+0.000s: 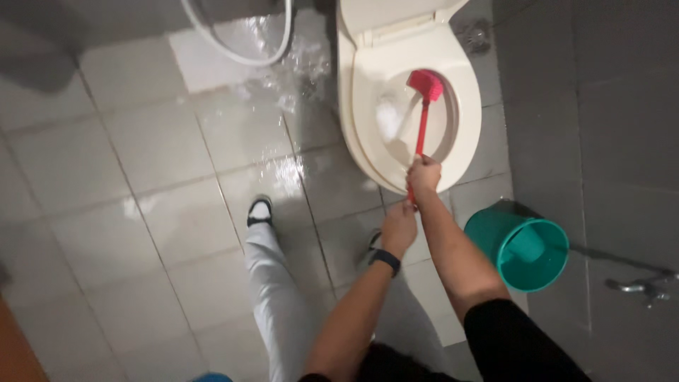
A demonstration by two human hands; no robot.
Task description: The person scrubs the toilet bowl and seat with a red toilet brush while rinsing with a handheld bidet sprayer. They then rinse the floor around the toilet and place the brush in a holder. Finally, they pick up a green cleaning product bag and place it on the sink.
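A red toilet brush (423, 113) reaches into the bowl of a cream toilet (353, 106), its bristle head against the far inner wall. My right hand (424, 175) grips the brush handle just above the toilet's front rim. My left hand (398, 226), with a dark band on the wrist, holds the lower end of the same handle. The toilet seat is down and the lid is up.
A teal bucket (527, 247) stands on the floor right of my arms. A wet patch and a white hose (240, 53) lie on the grey tiles left of the toilet. My leg in light trousers and a dark-and-white shoe (260, 211) are on the tiles. A metal tap (640, 286) sticks out at right.
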